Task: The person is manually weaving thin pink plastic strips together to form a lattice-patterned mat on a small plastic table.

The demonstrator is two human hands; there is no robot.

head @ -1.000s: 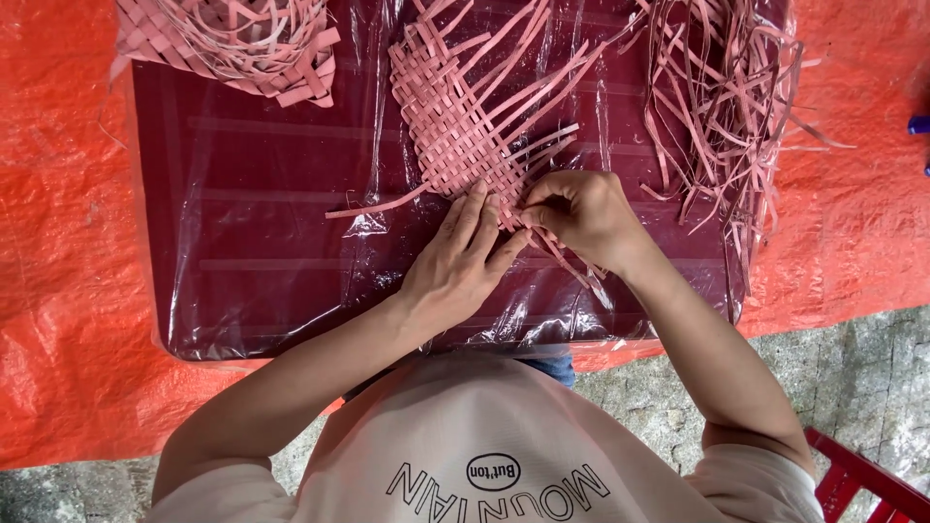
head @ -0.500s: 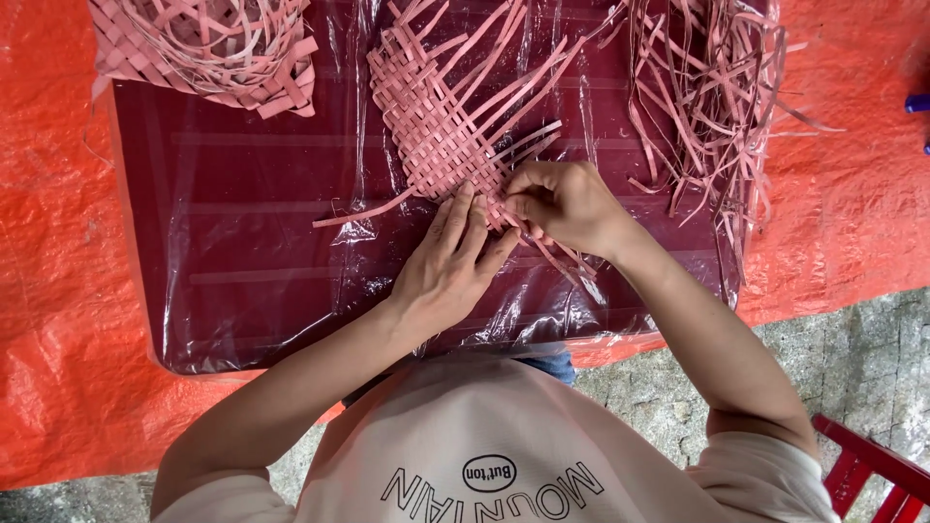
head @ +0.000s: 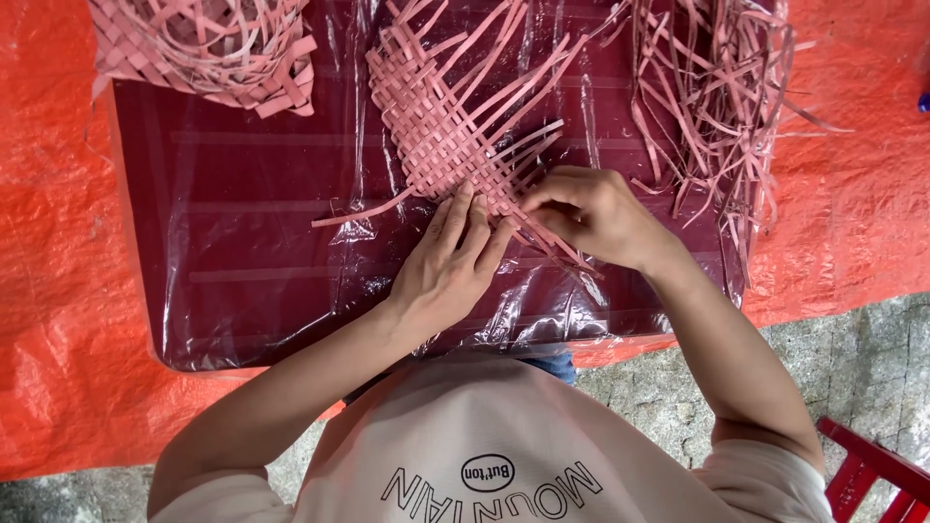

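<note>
A half-woven mat of pink strips (head: 441, 126) lies on a dark red board wrapped in clear plastic (head: 242, 242). My left hand (head: 450, 266) rests flat, fingers together, pressing the near edge of the weave. Just right of it, my right hand (head: 591, 215) pinches a loose pink strip (head: 542, 189) at the weave's lower right corner, fingers curled. Unwoven strip ends fan out from the mat toward the upper right.
A second woven pink piece with loose strips (head: 208, 48) sits at the board's far left corner. A pile of loose pink strips (head: 712, 97) lies at the far right. Orange tarp (head: 58, 291) surrounds the board; a red plastic stool (head: 872, 479) stands at lower right on stone paving.
Both hands stay at the weave's near edge. My right hand's fingers have shifted slightly on the strip; the view has drifted a little.
</note>
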